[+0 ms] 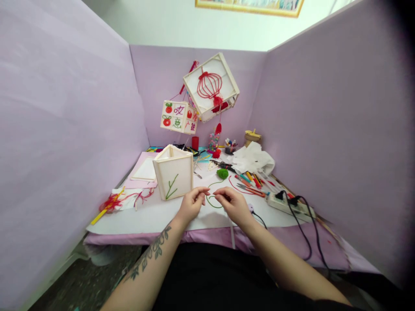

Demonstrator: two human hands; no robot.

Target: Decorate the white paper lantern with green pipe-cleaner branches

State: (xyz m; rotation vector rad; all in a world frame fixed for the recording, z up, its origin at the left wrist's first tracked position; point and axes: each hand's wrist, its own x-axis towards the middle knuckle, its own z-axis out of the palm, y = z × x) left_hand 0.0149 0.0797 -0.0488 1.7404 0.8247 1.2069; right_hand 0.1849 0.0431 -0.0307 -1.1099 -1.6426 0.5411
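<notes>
My left hand (194, 202) and my right hand (232, 203) face each other just above the table, fingertips a short way apart. Both are closed in a pinch. A thin strand of green yarn (214, 206) curls between and behind them, and one piece of it meets my right fingertips. Whatever the left fingers hold is too small to tell. The strand leads towards a green yarn ball (222, 173). Left of my hands stands a white paper lantern (175, 175) on a wooden stick frame, with a branching green stem on its front.
Finished lanterns (210, 86) hang at the back. Scissors (251, 190), pens and a power strip (290, 206) with black cables lie right. Crumpled white paper (253, 159) is behind. Red threads (113, 201) and a framed panel (144, 169) lie left. Lilac walls (304, 108) enclose the table.
</notes>
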